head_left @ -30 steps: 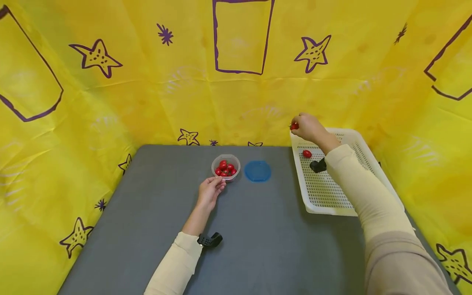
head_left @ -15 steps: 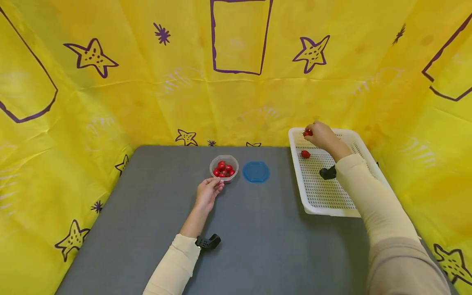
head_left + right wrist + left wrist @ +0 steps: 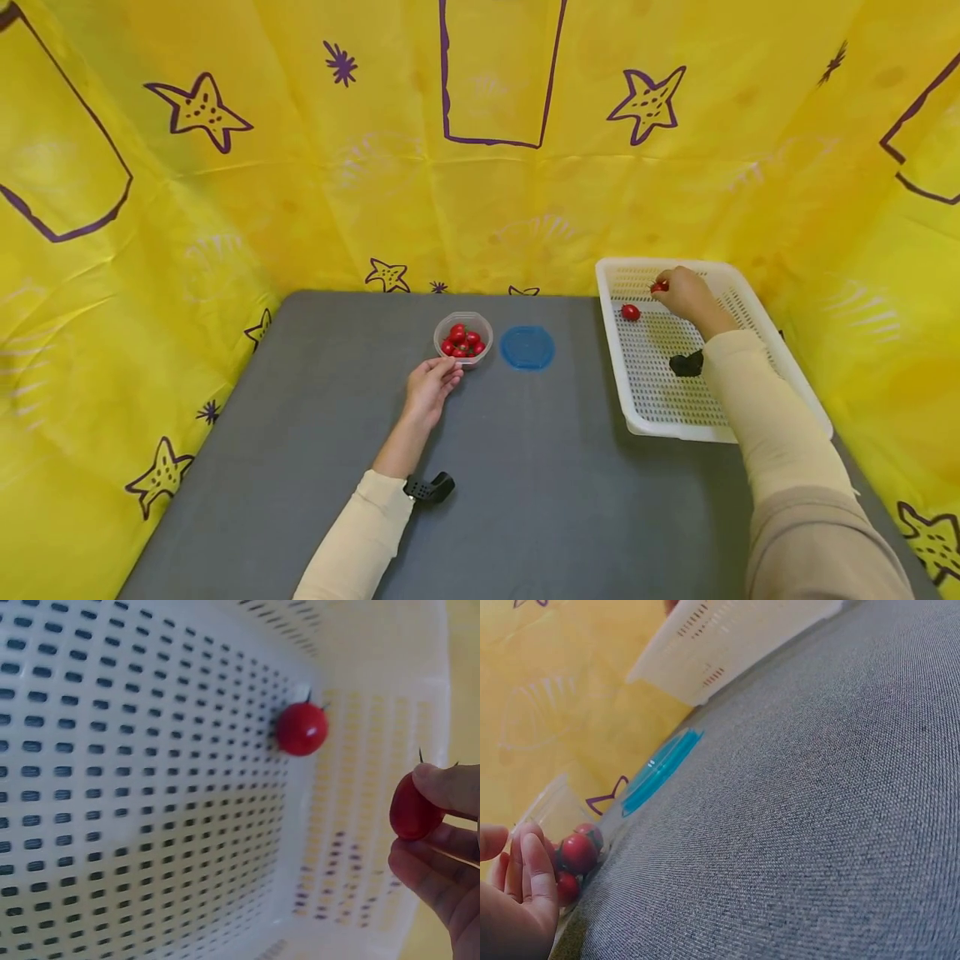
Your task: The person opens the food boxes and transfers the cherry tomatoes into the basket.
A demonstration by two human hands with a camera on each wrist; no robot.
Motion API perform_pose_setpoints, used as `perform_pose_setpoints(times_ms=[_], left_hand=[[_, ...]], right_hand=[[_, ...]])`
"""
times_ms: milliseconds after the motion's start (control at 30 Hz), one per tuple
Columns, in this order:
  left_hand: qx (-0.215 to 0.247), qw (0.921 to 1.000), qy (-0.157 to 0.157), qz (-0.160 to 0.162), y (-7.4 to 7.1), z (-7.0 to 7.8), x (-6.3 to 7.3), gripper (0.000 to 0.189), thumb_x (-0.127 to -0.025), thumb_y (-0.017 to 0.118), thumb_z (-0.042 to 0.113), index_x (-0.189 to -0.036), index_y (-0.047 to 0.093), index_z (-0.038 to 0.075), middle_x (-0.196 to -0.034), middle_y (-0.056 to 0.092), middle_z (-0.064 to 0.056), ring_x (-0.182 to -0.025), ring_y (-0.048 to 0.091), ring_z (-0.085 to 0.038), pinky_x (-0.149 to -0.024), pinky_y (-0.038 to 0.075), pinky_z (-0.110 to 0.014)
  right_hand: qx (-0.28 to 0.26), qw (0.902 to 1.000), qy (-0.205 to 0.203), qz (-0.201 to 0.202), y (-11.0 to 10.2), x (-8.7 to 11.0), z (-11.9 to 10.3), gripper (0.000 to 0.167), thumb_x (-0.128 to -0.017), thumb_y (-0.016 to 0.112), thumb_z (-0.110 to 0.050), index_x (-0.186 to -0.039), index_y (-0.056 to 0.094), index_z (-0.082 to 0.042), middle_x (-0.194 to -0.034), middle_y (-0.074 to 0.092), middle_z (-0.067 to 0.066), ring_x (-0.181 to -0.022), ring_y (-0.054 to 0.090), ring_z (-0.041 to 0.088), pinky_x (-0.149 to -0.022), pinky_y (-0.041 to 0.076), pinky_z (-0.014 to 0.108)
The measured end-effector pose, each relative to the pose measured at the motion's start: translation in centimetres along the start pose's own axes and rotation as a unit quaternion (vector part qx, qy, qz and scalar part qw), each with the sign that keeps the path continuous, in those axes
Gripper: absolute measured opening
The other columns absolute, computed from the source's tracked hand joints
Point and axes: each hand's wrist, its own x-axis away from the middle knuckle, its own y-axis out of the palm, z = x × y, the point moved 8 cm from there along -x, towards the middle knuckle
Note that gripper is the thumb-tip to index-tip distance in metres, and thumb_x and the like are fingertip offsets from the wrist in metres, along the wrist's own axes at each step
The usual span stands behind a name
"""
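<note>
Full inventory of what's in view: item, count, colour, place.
Clear tub: 1, transparent, on table
Tomatoes in tub: at least five, red, exact count unclear
Blue lid: 1, blue, on table between tub and basket
Basket: 1, white, table's right side
Loose tomato: 1, red, in basket
Held tomato: 1, red, in right hand
Table: 1, grey, below everything
Backdrop: yellow, purple drawings, behind table and both sides
Wrist cameras: 2, black, one per wrist
Sleeves: 2, cream, on arms
Left hand: 1, at tub's near rim
Right hand: 1, over basket
</note>
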Motion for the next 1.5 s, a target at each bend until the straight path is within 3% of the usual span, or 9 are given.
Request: perform_pose_setpoints(times_ms=[300,633,800,1100,1333,1500], left_hand=[[-0.004,1.0000,-0.004,0.006,0.2,-0.2,-0.3,0.008,-0.095,0.059,0.005,-0.099,0.054,0.002,-0.071,0.067,0.003,-0.065,0.065,-0.007,-0.067,0.055,-0.020],[-0.012,0.9999,-0.007,0.008,0.1,-0.2,-0.1,0.007,-0.095,0.060,0.006,-0.098,0.055,0.004,-0.072,0.067,0.003,-0.065,0.065,-0.007,-0.068,0.056,-0.020],[-0.012,0.9999,-0.004,0.007,0.1,-0.2,-0.1,0.006,-0.095,0.060,0.006,-0.097,0.055,0.004,-0.072,0.067,0.003,-0.065,0.065,-0.006,-0.067,0.056,-0.020],[-0.009,0.9999,-0.005,0.010,-0.1,-0.1,-0.2,0.006,-0.095,0.059,0.006,-0.096,0.054,0.004,-0.071,0.067,0.003,-0.064,0.065,-0.006,-0.065,0.055,-0.019],[-0.011,0.9998,-0.006,0.012,-0.1,-0.1,-0.2,0.007,-0.095,0.059,0.006,-0.097,0.053,0.005,-0.072,0.067,0.004,-0.065,0.065,-0.006,-0.065,0.055,-0.019],[-0.010,0.9999,-0.001,0.006,0.1,0.1,-0.2,0.007,-0.096,0.059,0.006,-0.098,0.053,0.004,-0.072,0.067,0.004,-0.065,0.065,-0.006,-0.066,0.055,-0.018]], right_hand=[[-0.008,0.9993,0.025,-0.026,2.0,0.4,2.6,0.027,-0.092,0.059,-0.010,-0.104,0.061,0.015,-0.102,0.063,0.035,-0.096,0.058,0.048,-0.091,0.044,0.059],[-0.015,0.9969,0.050,-0.059,4.9,0.9,3.5,0.026,-0.090,0.059,-0.008,-0.103,0.061,0.015,-0.103,0.063,0.034,-0.093,0.059,0.045,-0.083,0.047,0.057],[-0.015,0.9951,0.057,-0.079,5.7,0.9,3.5,0.032,-0.089,0.060,-0.007,-0.109,0.059,0.018,-0.108,0.061,0.036,-0.095,0.059,0.045,-0.086,0.047,0.058],[-0.001,0.9965,0.049,-0.067,5.8,0.7,3.1,0.021,-0.086,0.061,-0.008,-0.092,0.060,0.012,-0.089,0.063,0.027,-0.082,0.057,0.038,-0.079,0.046,0.053],[-0.008,0.9953,0.056,-0.078,6.0,0.7,3.4,0.039,-0.090,0.058,-0.012,-0.116,0.054,0.018,-0.115,0.057,0.038,-0.107,0.054,0.052,-0.095,0.043,0.061],[0.006,0.9952,0.058,-0.078,4.7,0.6,3.1,0.043,-0.095,0.055,-0.018,-0.119,0.053,0.018,-0.119,0.056,0.039,-0.109,0.053,0.054,-0.095,0.043,0.062]])
